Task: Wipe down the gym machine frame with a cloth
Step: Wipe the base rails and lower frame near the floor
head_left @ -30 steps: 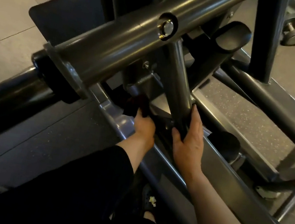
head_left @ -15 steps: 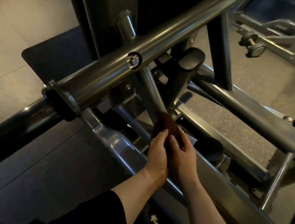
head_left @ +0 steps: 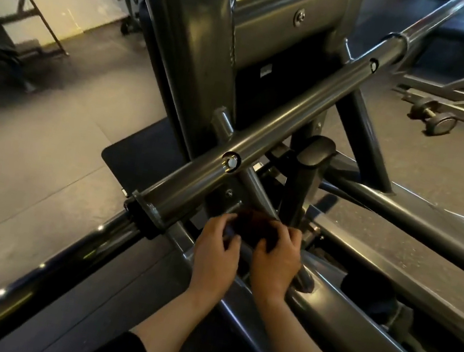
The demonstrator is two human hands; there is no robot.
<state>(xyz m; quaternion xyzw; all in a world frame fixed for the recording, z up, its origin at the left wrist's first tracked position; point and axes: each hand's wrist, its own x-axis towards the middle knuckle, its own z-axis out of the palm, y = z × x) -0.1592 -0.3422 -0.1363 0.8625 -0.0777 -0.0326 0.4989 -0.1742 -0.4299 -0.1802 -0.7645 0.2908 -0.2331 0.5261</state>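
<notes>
A dark reddish-brown cloth (head_left: 253,224) is bunched between both my hands, low in the middle of the view. My left hand (head_left: 216,253) grips its left side with curled fingers. My right hand (head_left: 276,260) grips its right side. The cloth sits just below the grey diagonal tube (head_left: 278,128) of the gym machine frame, in front of a thinner strut (head_left: 256,190) and a black post (head_left: 303,181). Most of the cloth is hidden by my fingers and is blurred.
A wide grey upright column (head_left: 191,46) rises behind the diagonal tube. A long frame rail (head_left: 365,345) runs to the lower right and a shiny bar (head_left: 21,288) to the lower left. Other machines (head_left: 458,103) and a wheel (head_left: 439,124) stand on the dark floor.
My view rose and pulled back. My left hand brought the cloth out from under the tube, my right hand left the strut, and both now hold the cloth, spread slightly apart.
</notes>
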